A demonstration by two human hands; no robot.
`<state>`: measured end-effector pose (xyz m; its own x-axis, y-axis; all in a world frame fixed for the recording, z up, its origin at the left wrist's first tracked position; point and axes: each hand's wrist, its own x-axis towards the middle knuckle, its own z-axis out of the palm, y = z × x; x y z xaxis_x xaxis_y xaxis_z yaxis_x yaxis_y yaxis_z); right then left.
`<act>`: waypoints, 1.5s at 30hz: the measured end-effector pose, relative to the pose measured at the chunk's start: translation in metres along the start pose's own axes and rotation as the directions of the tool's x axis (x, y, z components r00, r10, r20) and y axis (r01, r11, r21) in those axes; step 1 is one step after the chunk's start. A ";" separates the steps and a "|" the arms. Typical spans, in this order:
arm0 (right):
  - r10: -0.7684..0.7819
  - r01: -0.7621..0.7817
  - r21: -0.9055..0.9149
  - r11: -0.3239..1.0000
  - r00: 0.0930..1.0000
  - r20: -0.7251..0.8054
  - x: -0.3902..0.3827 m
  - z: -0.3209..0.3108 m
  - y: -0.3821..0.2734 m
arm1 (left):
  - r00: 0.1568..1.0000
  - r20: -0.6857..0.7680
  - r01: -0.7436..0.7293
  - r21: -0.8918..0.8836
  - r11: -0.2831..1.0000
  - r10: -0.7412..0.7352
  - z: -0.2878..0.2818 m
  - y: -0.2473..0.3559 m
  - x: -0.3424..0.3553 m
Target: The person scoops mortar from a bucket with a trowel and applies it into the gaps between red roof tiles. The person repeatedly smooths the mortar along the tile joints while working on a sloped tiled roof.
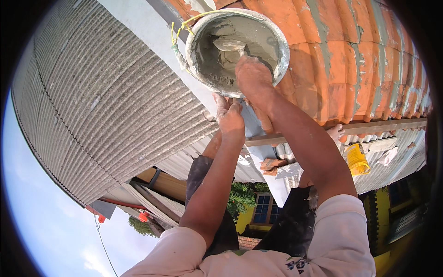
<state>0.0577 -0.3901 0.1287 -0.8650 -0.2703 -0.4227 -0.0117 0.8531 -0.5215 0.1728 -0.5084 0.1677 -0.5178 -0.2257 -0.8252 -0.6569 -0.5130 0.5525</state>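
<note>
A round bucket with a mortar-smeared rim stands tilted at the top, grey wet mortar inside it. My right hand reaches over the near rim, closed round the handle of a trowel. The trowel's mortar-coated blade rests against the mortar, and its handle is mostly hidden by my fist. Below the bucket's near edge, my left hand has its whitened fingers up against the bucket and grips it there. A yellow cord is tied at the bucket's left side.
Orange roof tiles with grey mortar seams spread right. Corrugated grey sheets slope away left, beside a pale flashing strip. A wooden batten crosses below the tiles. Nearby are a yellow container and broken tile pieces. The roof drops off below.
</note>
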 end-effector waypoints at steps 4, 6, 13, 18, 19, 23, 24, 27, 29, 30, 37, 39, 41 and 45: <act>-0.356 0.355 0.031 0.934 0.924 0.140 0.030 0.007 0.000 | 0.993 -0.082 -0.079 0.121 0.990 0.089 0.018 -0.003 -0.007; -0.252 0.135 0.356 0.925 0.918 0.306 0.037 0.006 0.001 | 0.994 -0.061 -0.079 0.139 0.987 0.088 0.018 0.002 -0.009; -0.186 -0.657 0.738 0.154 0.714 0.675 0.017 -0.008 0.025 | 0.993 0.017 -0.118 0.117 0.986 0.117 0.012 0.004 -0.006; -0.297 -0.612 0.790 -0.023 0.759 0.579 -0.038 -0.038 0.041 | 0.997 0.020 -0.070 0.078 0.994 0.069 0.002 -0.005 -0.004; -0.274 -0.596 0.802 -0.041 0.779 0.565 -0.058 -0.044 0.046 | 0.999 -0.001 -0.044 0.126 0.991 0.045 -0.004 -0.009 -0.008; -0.017 -0.336 0.933 -0.128 0.942 0.336 -0.158 -0.036 0.078 | 0.988 -0.083 0.149 0.271 0.951 -0.131 -0.022 -0.035 -0.005; 0.173 -0.334 0.936 -0.108 0.921 0.348 -0.181 -0.025 0.091 | 0.991 -0.013 0.130 0.403 0.906 -0.136 -0.025 -0.039 -0.005; 0.594 -0.243 0.960 0.139 0.796 0.116 -0.224 0.027 0.132 | 0.965 0.130 0.154 0.422 0.893 -0.228 -0.027 -0.048 -0.008; 0.767 -0.407 0.863 0.298 0.641 0.038 -0.238 0.068 0.167 | 0.961 0.089 0.208 0.392 0.896 -0.262 -0.022 -0.050 -0.012; 0.853 -0.561 0.778 0.284 0.518 0.063 -0.242 0.089 0.185 | 0.968 0.016 0.223 0.408 0.886 -0.251 -0.018 -0.054 -0.016; 0.924 -0.676 0.655 0.338 0.372 -0.092 -0.222 0.184 0.252 | 0.971 0.096 0.173 0.356 0.918 -0.220 0.008 -0.060 -0.024; 0.937 -0.698 0.655 0.289 0.348 -0.042 -0.204 0.191 0.250 | 0.968 0.109 0.071 0.741 0.668 -0.224 0.015 -0.058 -0.028; 0.926 -0.582 0.752 0.310 0.365 -0.099 -0.187 0.189 0.247 | 0.960 0.149 0.002 0.845 0.534 -0.239 0.027 -0.058 -0.030; 0.930 -0.547 0.779 0.306 0.347 -0.121 -0.161 0.183 0.239 | 0.968 0.018 0.158 0.736 0.658 -0.252 0.059 -0.066 -0.044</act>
<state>0.2859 -0.2246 -0.0638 -0.3723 0.7536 -0.5418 0.8604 0.0614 -0.5058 0.2063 -0.4153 0.1740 -0.3454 -0.0746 -0.9355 -0.9174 0.2366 0.3199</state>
